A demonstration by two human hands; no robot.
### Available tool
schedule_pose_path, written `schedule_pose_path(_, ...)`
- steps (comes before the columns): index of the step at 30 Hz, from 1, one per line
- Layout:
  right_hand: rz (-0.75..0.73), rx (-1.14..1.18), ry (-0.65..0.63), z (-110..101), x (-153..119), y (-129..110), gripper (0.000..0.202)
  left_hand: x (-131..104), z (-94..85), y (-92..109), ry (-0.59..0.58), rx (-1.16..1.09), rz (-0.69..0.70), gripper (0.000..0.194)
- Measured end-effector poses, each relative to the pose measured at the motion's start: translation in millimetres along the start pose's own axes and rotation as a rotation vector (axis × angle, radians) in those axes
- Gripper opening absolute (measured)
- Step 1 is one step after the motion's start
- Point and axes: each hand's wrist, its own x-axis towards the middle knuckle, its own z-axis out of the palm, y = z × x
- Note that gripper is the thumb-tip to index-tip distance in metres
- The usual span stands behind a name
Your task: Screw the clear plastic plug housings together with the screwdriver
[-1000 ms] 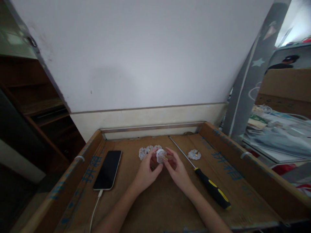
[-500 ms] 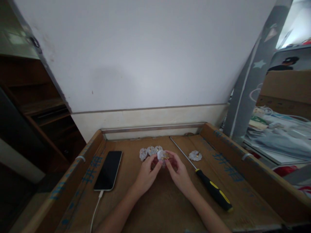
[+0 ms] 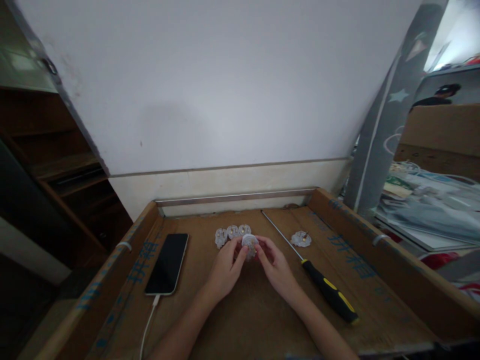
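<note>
A clear plastic piece with brass-coloured metal parts [image 3: 250, 245] is held between both hands over the middle of the cardboard surface [image 3: 243, 320]. My left hand [image 3: 226, 265] grips its left side, thumb on the front. My right hand [image 3: 275, 265] pinches its right side with thumb and fingers. Just behind my left hand, three similar clear pieces [image 3: 233, 232] sit in a row, touching or nearly so. Another clear piece [image 3: 301, 239] lies apart on the right. Between it and my right hand is a long screwdriver [image 3: 330, 291] with a black and yellow handle.
On the left lies a black-screened phone [image 3: 167, 264] with a white cable [image 3: 148, 325] plugged in. Raised cardboard sides [image 3: 375, 260] border the surface. A pale wall panel stands behind. Plastic bags [image 3: 431, 205] are piled at the right, where a person [image 3: 438, 96] shows farther back.
The held clear piece has been turned and tilted between my fingers, so its face now shows more. Both hands stay in nearly the same place.
</note>
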Motion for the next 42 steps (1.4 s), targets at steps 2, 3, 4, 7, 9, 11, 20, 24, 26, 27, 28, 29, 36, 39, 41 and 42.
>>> schedule_pose_path(2,0.001,0.003,0.001,0.0,0.0,-0.5,0.034,0.4,0.6,-1.9,0.005,0.033,0.002,0.03)
schedule_pose_path(3,0.002,0.005,-0.002,-0.1,0.2,-0.9,0.033,0.5,0.7,-2.4,0.005,0.058,0.009,0.03)
schedule_pose_path(4,0.005,0.007,-0.006,-0.3,0.4,-1.2,0.032,0.4,0.7,-2.6,0.005,0.086,0.017,0.031)
schedule_pose_path(7,0.019,0.021,-0.021,-0.7,1.2,-2.0,0.032,-0.7,-0.3,-0.7,-0.006,0.137,0.025,0.03)
schedule_pose_path(9,0.027,0.037,-0.026,-1.1,1.7,-2.4,0.034,-1.9,-0.8,1.0,-0.017,0.126,0.021,0.03)
schedule_pose_path(11,0.032,0.05,-0.031,-1.7,2.2,-2.9,0.036,-2.9,-0.5,1.9,-0.026,0.1,0.024,0.031)
schedule_pose_path(20,0.044,0.032,-0.057,-3.1,2.6,-4.0,0.042,-4.8,-0.4,3.0,-0.067,0.0,0.019,0.033)
schedule_pose_path(24,0.02,-0.005,-0.046,-3.9,3.1,-0.4,0.042,-4.7,2.8,-0.3,-0.02,-0.012,0.041,0.038)
schedule_pose_path(26,0.001,-0.035,-0.042,-5.0,3.0,0.5,0.038,-4.1,3.5,-2.0,-0.03,-0.048,0.017,0.041)
schedule_pose_path(27,-0.009,-0.049,-0.039,-5.5,2.9,0.6,0.036,-3.7,3.2,-2.4,-0.048,-0.07,0.006,0.045)
schedule_pose_path(28,-0.018,-0.062,-0.035,-5.8,2.8,0.6,0.034,-3.2,2.5,-2.5,-0.069,-0.091,-0.001,0.05)
schedule_pose_path(29,-0.027,-0.073,-0.028,-6.0,2.7,0.4,0.034,-2.8,1.4,-2.2,-0.084,-0.107,-0.005,0.053)
schedule_pose_path(36,-0.024,-0.096,-0.033,-4.6,1.6,-0.5,0.038,-3.1,-3.7,0.1,-0.073,-0.031,0.036,0.042)
schedule_pose_path(39,-0.009,-0.101,-0.056,-4.7,1.3,0.4,0.04,-3.1,-4.6,-2.8,-0.071,0.009,0.028,0.043)
schedule_pose_path(41,-0.017,-0.116,-0.057,-5.2,1.2,1.4,0.04,-3.1,-5.3,-4.8,-0.058,0.031,0.033,0.043)
schedule_pose_path(42,-0.027,-0.127,-0.053,-5.5,1.1,1.9,0.039,-3.2,-5.3,-5.4,-0.047,0.048,0.033,0.042)
